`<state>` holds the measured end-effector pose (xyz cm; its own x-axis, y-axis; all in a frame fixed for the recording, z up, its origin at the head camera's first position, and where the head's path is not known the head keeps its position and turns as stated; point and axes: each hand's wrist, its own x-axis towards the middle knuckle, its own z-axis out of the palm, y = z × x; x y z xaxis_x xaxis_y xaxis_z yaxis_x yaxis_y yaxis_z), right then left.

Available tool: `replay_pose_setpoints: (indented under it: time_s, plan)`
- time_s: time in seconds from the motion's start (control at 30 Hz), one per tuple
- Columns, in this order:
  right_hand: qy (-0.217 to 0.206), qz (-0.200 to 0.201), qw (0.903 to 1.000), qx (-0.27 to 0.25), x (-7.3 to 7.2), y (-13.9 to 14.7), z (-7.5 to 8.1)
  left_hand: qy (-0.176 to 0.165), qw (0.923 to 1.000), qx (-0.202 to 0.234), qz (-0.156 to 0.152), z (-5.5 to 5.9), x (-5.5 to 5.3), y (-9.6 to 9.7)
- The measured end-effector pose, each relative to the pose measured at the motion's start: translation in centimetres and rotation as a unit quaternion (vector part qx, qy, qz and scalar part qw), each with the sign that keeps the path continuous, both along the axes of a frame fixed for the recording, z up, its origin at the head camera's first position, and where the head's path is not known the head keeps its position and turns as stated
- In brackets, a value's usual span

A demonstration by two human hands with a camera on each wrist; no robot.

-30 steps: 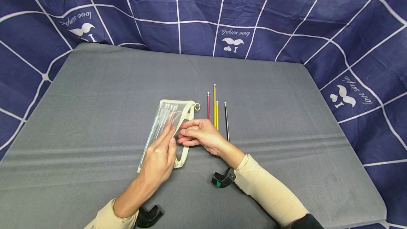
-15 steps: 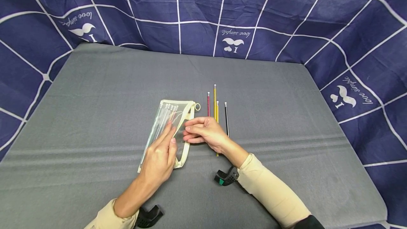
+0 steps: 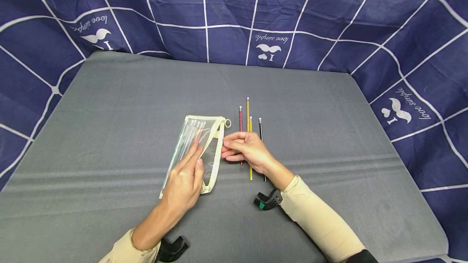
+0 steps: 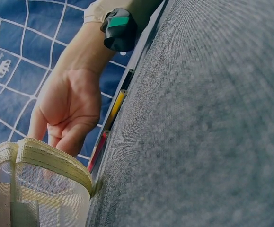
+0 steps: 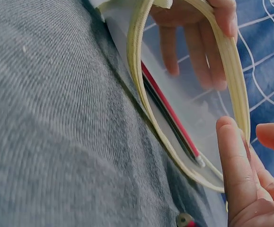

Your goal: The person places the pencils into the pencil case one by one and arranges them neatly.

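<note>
A clear pencil pouch [image 3: 213, 161] with cream zipper edging lies on the grey surface, its mouth gaping to the right. My left hand [image 3: 184, 180] holds its upper layer, fingers laid over the clear film and thumb at the rim. Several pencils show inside, among them a red pencil [image 5: 170, 111] in the right wrist view. Just right of the mouth hovers my right hand [image 3: 248, 151], fingers loosely bent, nothing visible between them. Beneath and beyond it lie a red pencil [image 3: 240, 119], two yellow pencils [image 3: 248, 108] and a black pencil [image 3: 261, 127], partly hidden.
A ring pull [image 3: 228, 123] hangs at the pouch's far corner. Blue gridded cloth [image 3: 226, 11] rises behind and beside the grey padded surface [image 3: 310, 113]. Black wrist devices [image 3: 268, 200] sit under both forearms.
My right hand has drawn back rightward from the pouch mouth, and its fingers have come out past the zipper edge. The left hand and pouch stay put.
</note>
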<state>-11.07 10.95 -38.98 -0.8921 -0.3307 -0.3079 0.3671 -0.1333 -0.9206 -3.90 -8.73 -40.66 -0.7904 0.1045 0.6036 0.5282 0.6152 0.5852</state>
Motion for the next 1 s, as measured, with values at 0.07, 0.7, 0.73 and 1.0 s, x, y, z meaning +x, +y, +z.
replay_pose_setpoints:
  time_s: [0.07,0.7,0.73,1.0]
  plan:
    - [0.002,-0.003,1.0000,0.002,0.0,0.3,0.0,0.000,1.0000,0.002,0.000,0.0,0.0,0.0]
    - [0.010,-0.045,0.9989,0.013,0.8,4.6,-0.3,0.001,1.0000,0.005,-0.002,0.0,0.1,0.0]
    - [0.013,-0.047,0.9987,0.015,0.9,4.8,-0.3,0.001,1.0000,0.005,-0.002,0.0,0.1,0.0]
    - [0.032,-0.061,0.9976,0.008,0.9,6.6,-0.3,0.007,1.0000,0.007,0.000,0.0,0.0,0.0]
